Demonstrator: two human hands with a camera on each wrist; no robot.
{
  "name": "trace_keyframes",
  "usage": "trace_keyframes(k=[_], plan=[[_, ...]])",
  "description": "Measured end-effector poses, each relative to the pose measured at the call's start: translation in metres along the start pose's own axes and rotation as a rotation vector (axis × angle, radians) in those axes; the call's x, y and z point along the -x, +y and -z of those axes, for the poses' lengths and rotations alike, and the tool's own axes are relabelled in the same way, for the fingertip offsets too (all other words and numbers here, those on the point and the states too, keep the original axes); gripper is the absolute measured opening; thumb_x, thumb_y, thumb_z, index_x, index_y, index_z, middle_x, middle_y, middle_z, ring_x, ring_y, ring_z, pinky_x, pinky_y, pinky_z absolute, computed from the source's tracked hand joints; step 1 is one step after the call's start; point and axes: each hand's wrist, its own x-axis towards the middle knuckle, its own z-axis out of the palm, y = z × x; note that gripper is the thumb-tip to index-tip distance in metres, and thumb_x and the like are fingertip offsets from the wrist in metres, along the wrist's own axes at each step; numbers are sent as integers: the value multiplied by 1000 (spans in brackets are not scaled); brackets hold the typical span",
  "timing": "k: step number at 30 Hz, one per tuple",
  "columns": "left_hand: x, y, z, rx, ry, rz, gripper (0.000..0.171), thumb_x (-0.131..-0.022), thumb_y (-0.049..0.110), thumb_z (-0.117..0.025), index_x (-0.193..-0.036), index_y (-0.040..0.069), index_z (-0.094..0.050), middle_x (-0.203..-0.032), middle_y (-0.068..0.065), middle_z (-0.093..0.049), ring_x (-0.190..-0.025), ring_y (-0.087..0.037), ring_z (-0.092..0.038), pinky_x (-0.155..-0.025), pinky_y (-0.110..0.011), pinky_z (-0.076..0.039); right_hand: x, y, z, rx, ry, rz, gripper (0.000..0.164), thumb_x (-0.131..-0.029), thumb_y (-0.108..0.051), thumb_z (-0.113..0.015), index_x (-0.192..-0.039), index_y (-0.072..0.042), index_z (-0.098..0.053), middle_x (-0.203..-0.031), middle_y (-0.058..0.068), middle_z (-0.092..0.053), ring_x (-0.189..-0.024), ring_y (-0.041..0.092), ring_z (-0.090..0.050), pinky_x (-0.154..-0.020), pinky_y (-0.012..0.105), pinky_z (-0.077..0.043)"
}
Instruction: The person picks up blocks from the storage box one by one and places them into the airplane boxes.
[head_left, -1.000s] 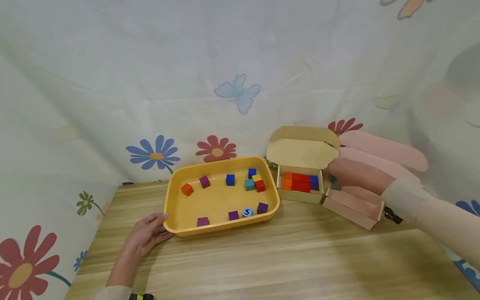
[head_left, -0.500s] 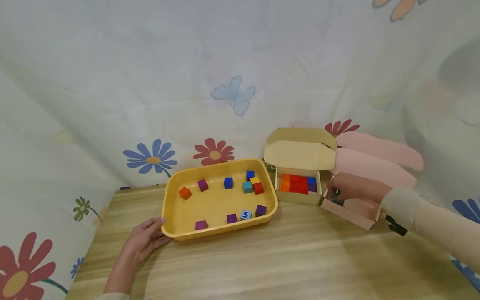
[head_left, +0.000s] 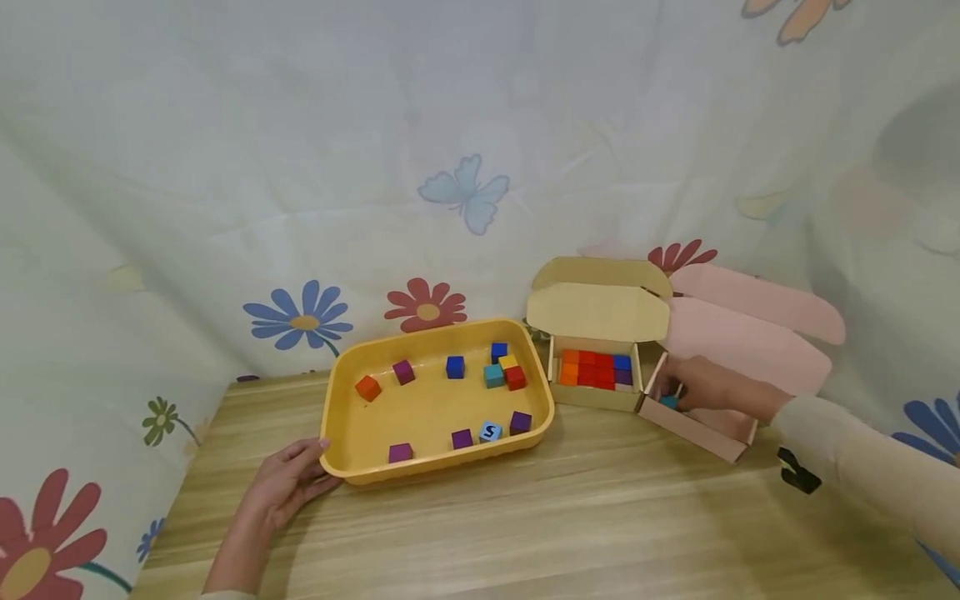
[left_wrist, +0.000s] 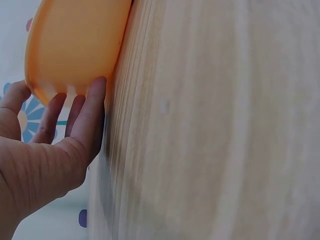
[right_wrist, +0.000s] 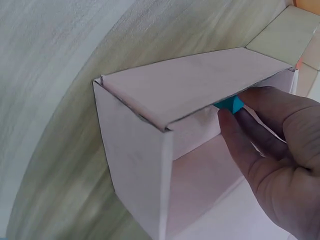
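At the near left corner of the yellow tray (head_left: 420,472), my left hand (head_left: 281,485) holds on, thumb at the rim and fingers against the outer wall. In the left wrist view, fingertips of the left hand (left_wrist: 60,145) touch the orange-looking tray side (left_wrist: 80,45). My right hand (head_left: 701,385) reaches into the left end of the pink cardboard box (head_left: 693,433). It pinches a teal cube (right_wrist: 230,104) between thumb and fingers, just inside the box wall. The hand partly covers the cube and the box's interior.
Several coloured cubes lie in the tray, among them an orange cube (head_left: 368,388) and a light blue cube marked with a character (head_left: 491,431). Between tray and pink box stands a tan cardboard box (head_left: 596,398), lid raised, holding rows of cubes. A patterned curtain (head_left: 465,108) hangs behind.
My right hand has brought the teal cube down into the left end of the pink box. My left hand stays at the tray corner. The head view has shifted slightly.
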Motion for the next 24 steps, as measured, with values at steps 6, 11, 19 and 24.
trace_keyframes(k=[6,11,19,24], plan=[[1,0,-1,-15,2,-5,36,-98,27,-70,-127,7,-64,-116,-6,-70,-108,-23,-69,-98,-47,-56,1,0,-3,-56,23,-23,17,-82,6,-77,-94,-2,-68,-89,6,-67,-85,26,-69,-73,34,-62],[0,-1,-2,-38,4,-9,51,-98,29,-70,-138,1,-55,-119,-8,-68,-109,-23,-69,-99,-47,-56,-2,2,-6,-28,49,-14,14,-82,5,-76,-88,-7,-70,-87,4,-68,-83,19,-67,-72,32,-61],[2,-5,2,-24,10,7,48,-98,28,-70,-136,1,-57,-115,-6,-70,-106,-22,-70,-97,-46,-57,-4,-2,-5,16,29,-27,7,-85,-1,-77,-88,-5,-71,-84,-1,-67,-80,15,-66,-71,30,-60],[-1,-3,0,-28,7,-9,47,-98,29,-71,-134,2,-59,-117,-7,-70,-106,-22,-70,-96,-46,-57,-12,-23,22,100,104,-71,6,-90,-4,-75,-88,-8,-72,-84,-4,-68,-78,13,-61,-72,32,-58]])
